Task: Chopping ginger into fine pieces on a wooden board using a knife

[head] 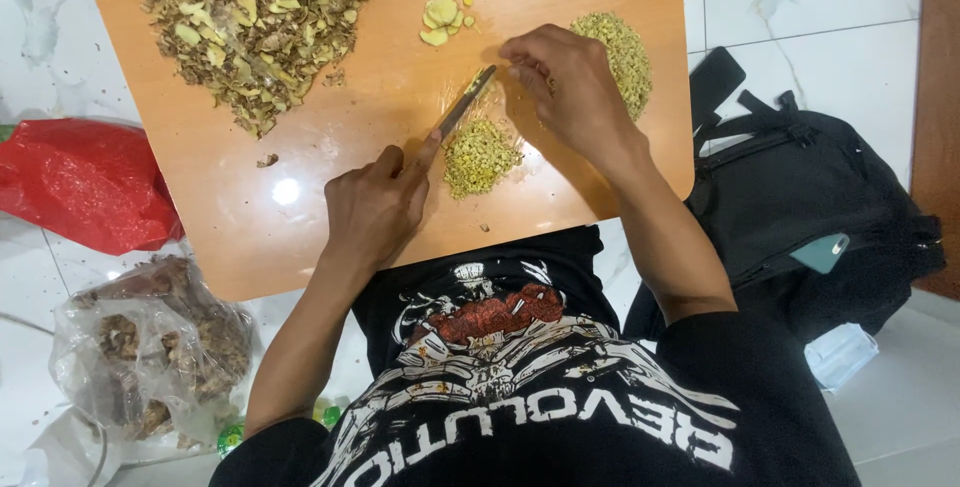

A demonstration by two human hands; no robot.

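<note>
Knife (466,102) gripped by left hand (375,209); right hand (565,82) seemingly pinches pale minced bits.

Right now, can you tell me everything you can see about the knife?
The knife has a thin, narrow blade that looks like grey metal. Its handle is hidden inside the left hand, and one finger lies along the blade's back. The blade slants up and to the right over the orange board, just above a small heap of chopped yellow-green bits. Its tip reaches the right hand's fingers; what they pinch there is too small to tell.
</note>
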